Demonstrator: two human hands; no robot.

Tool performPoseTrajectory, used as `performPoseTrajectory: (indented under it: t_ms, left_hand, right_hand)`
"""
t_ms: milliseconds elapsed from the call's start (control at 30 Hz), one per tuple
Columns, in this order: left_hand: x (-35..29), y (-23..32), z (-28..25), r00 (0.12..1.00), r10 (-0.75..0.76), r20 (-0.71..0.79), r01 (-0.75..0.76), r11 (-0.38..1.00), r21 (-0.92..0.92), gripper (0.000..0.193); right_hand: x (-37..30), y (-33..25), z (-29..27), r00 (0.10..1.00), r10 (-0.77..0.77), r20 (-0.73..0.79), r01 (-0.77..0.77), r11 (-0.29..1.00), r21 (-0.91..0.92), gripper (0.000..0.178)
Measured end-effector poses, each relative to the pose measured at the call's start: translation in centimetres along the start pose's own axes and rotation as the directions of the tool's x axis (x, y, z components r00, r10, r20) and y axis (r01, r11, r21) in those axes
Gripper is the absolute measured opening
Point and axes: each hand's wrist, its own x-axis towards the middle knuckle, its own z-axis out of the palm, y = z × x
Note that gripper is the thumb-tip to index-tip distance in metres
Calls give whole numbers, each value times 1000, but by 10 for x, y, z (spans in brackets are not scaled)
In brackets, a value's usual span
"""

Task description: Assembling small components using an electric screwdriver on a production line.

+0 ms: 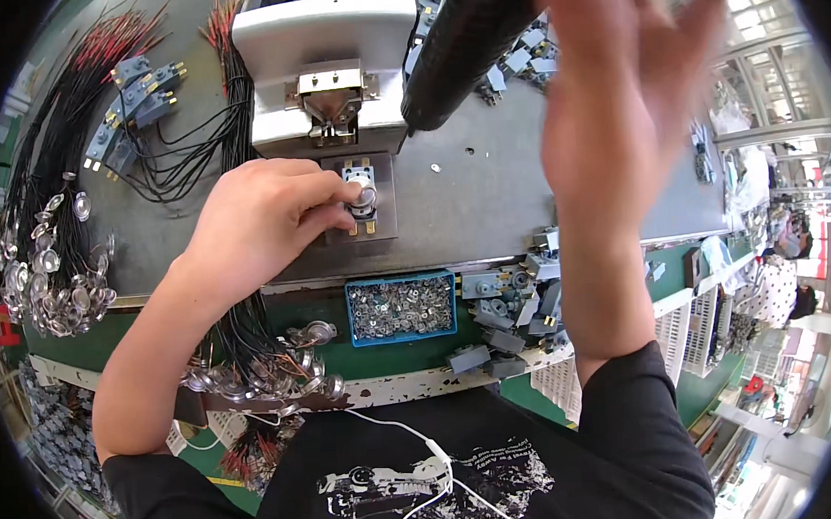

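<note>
My left hand [265, 207] is closed, thumb and fingers pinching a round silver part [364, 198]. That part sits on a grey switch-like block [360, 174] with brass terminals at both ends. Under the block lies a flat metal plate [387, 225], just in front of a silver bench press [326, 41] with a small metal tool head. Raised at the upper right is my right hand [610, 95], blurred by motion, its fingers stretched apart and partly cut off by the frame. It appears to hold nothing. Beside it a thick black cylinder [469, 52] slants down toward the press.
A blue tray [404, 337] of small metal pieces stands at the front edge. Grey blocks [505, 316] are piled to its right, others [130, 110] lie far left. Black wires with round silver ends [54, 253] hang at left; another bundle [279, 363] lies nearer me.
</note>
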Motion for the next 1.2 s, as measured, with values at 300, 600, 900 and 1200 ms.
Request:
performPoseTrajectory:
  t_ms: [300, 600, 900, 1200]
  left_hand:
    - [-2, 6, 4, 999, -40, -9, 41, 998, 52, 17]
    - [-5, 1, 3, 999, -40, -2, 40, 999, 30, 19]
    - [-8, 2, 5, 999, -35, 14, 34, 997, 69, 21]
    - [-11, -5, 12, 999, 1, -37, 1, 998, 62, 26]
  right_hand:
    - [8, 15, -1, 968, 135, 213, -168, 974, 150, 35]
    - [19, 50, 59, 919, -369, 139, 271, 847, 456, 38]
    - [4, 26, 72, 921, 249, 298, -328, 910, 254, 53]
    - [-3, 23, 85, 987, 127, 98, -156, 899, 410, 59]
